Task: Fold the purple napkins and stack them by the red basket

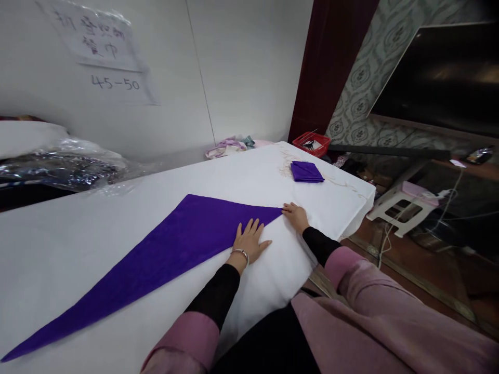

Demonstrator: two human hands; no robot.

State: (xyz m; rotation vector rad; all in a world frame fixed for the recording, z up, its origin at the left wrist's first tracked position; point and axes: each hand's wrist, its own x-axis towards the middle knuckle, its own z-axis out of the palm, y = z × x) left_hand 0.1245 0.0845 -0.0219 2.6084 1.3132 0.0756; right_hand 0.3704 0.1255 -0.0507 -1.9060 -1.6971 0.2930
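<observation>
Left hand (249,241) lay palm down with its fingers spread, pressing on the near edge of a purple cloth (187,234) and partly on the white cover beside it. Right hand (297,217) was just beyond, its fingers drawn close together at the cloth's right-hand point; whether they pinched that tip or only rested on it, one cannot tell. The purple cloth was spread flat across a counter (241,176) under a white cover, in a long, roughly triangular shape: one narrow point reached the lower left, the other met the right hand, and a blunt peak stood on the far side. A silver bracelet (242,253) circled the left wrist, and both arms wore black inner sleeves below pink cuffs. Farther along the counter, beyond the right hand, sat a folded purple bundle (306,172), with a red basket (323,150) near the far corner. Crumpled pale fabric (225,148) lay along the wall side, and clear plastic wrap (89,161) covered a heap at the left. Handwritten paper (113,78) on the wall included "45-50". To the right were a dark screen (444,78) and a pink-topped stool (421,192).
</observation>
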